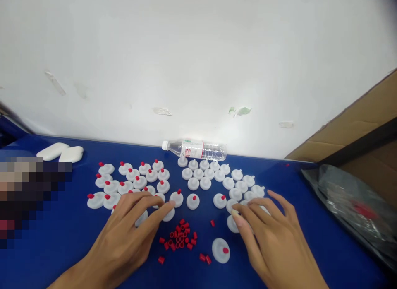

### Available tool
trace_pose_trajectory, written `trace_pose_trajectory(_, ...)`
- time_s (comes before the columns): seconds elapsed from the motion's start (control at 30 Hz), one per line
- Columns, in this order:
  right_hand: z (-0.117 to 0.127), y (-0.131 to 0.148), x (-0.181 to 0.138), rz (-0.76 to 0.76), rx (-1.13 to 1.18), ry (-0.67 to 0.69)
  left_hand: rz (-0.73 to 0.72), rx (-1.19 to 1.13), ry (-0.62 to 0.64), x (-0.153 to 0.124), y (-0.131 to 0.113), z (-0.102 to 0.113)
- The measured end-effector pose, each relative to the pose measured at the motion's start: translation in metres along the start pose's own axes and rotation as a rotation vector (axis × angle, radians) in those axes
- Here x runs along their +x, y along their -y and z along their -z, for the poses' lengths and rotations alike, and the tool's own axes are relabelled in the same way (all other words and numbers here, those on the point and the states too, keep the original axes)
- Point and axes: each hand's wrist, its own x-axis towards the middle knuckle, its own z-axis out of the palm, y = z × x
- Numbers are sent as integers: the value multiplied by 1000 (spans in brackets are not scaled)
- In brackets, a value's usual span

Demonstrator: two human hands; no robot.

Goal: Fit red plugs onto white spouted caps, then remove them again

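My left hand is over the left group of white plastic discs with red caps. Its fingers are apart, and the index fingertip is at the edge of a red-capped disc. Another white disc lies partly under that finger. My right hand is at the right group, thumb and index fingertip close together at an uncapped white disc, whose nozzle is hidden. Small red caps lie in a loose pile between my hands. One red-capped disc sits tilted nearer me.
A clear water bottle lies on its side against the white wall. Uncapped discs stand below it. White rounded objects are at far left, beside a blurred patch. A plastic bag and cardboard border the blue table's right side.
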Motion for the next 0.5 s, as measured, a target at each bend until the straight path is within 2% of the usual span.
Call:
trace_pose_trajectory(0.13, -5, -2, 0, -8, -63, 0, -87, -159, 41, 4, -7, 6)
trace_pose_trajectory(0.27, -10, -2, -2, 20, -92, 22, -214, -151, 136, 4, -9, 4)
trace_pose_trajectory(0.5, -14, -2, -5, 41, -79, 75, -120, -37, 292, 1, -9, 3)
